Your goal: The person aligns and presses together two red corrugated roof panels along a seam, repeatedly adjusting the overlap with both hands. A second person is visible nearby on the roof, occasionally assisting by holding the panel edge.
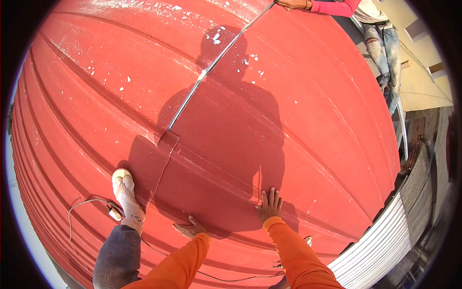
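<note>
Red ridge cap sheet (211, 192), flat and smooth with a folded crease, lies on the ribbed red metal roof (313, 120); left hand (190, 227) rests spread on its near edge, holding nothing; right hand (270, 204) presses flat on it, fingers fanned wide; beyond the sheet, one thin metal strip (211, 65) runs up to another person's hand (293, 4); one slippered foot (126, 195) stands left of the sheet beside one thin cable (77, 207).

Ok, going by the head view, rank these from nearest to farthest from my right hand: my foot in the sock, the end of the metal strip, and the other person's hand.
From the right hand:
1. Foot in the sock, to its left on the red roof.
2. End of the metal strip, up and left, at mid-roof.
3. Other person's hand, at the top edge.
</note>
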Tool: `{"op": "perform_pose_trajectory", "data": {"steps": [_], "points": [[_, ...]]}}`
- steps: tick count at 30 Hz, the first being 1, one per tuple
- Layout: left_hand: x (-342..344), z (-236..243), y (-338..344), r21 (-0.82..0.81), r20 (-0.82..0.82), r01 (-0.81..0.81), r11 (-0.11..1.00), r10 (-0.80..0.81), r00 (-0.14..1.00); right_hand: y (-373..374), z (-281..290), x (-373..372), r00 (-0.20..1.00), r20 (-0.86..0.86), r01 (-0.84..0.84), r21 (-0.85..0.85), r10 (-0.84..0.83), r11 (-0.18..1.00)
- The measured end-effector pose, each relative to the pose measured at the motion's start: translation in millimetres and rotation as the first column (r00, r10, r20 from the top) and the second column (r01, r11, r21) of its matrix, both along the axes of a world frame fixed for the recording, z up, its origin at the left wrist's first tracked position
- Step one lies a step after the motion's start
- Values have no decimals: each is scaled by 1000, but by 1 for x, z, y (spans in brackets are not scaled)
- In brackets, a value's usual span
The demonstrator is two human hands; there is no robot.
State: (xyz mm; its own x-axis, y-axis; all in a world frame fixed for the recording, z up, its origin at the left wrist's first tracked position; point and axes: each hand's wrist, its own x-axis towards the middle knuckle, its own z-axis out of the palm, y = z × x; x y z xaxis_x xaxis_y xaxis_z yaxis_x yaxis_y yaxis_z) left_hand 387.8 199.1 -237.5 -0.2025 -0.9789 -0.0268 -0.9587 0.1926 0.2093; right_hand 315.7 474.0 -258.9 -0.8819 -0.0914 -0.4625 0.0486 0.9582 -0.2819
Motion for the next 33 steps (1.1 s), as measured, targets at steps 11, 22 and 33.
{"op": "perform_pose_trajectory", "data": {"steps": [11, 22, 33], "points": [[-304, 197, -75, 814, -440, 380, -440, -893, -91, -69, 23, -54, 121, 10, 984, 129, -993, 122], [-542, 165, -96, 79, 245, 329, -941, -302, -921, -148, 22, -143, -738, 464, 554, 0, -490, -833], [-621, 151, -52, 392, 245, 62, -918, 39, -969, -138, 29, -141, -763, 369, 602, 105, -531, -791]]}}
